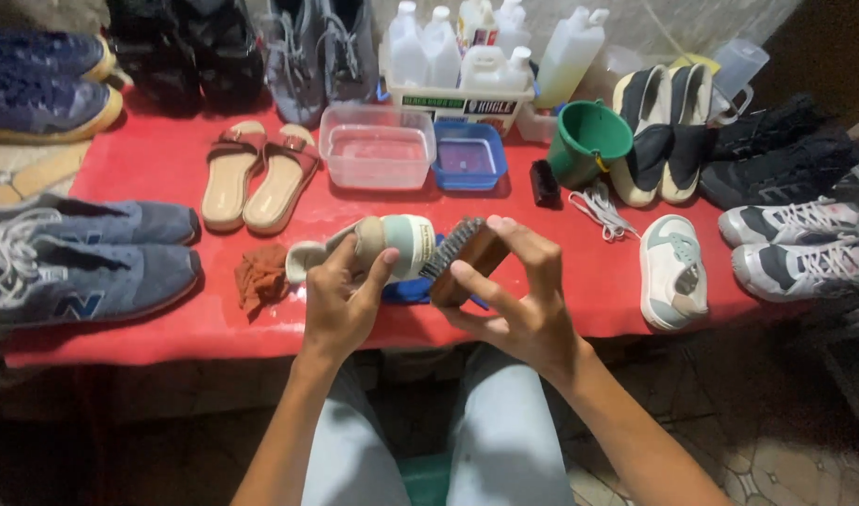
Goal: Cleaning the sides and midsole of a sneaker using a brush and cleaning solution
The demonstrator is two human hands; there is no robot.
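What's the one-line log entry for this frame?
left hand: holds sneaker | right hand: holds brush, bristles at sneaker | under: blue cloth | table: red

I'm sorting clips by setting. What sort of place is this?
Likely a small shoe-cleaning stall or home workstation. A red table is crowded with sneakers and sandals, plastic bottles of liquid stand at the back, and the hands hold a sneaker and a wooden brush.
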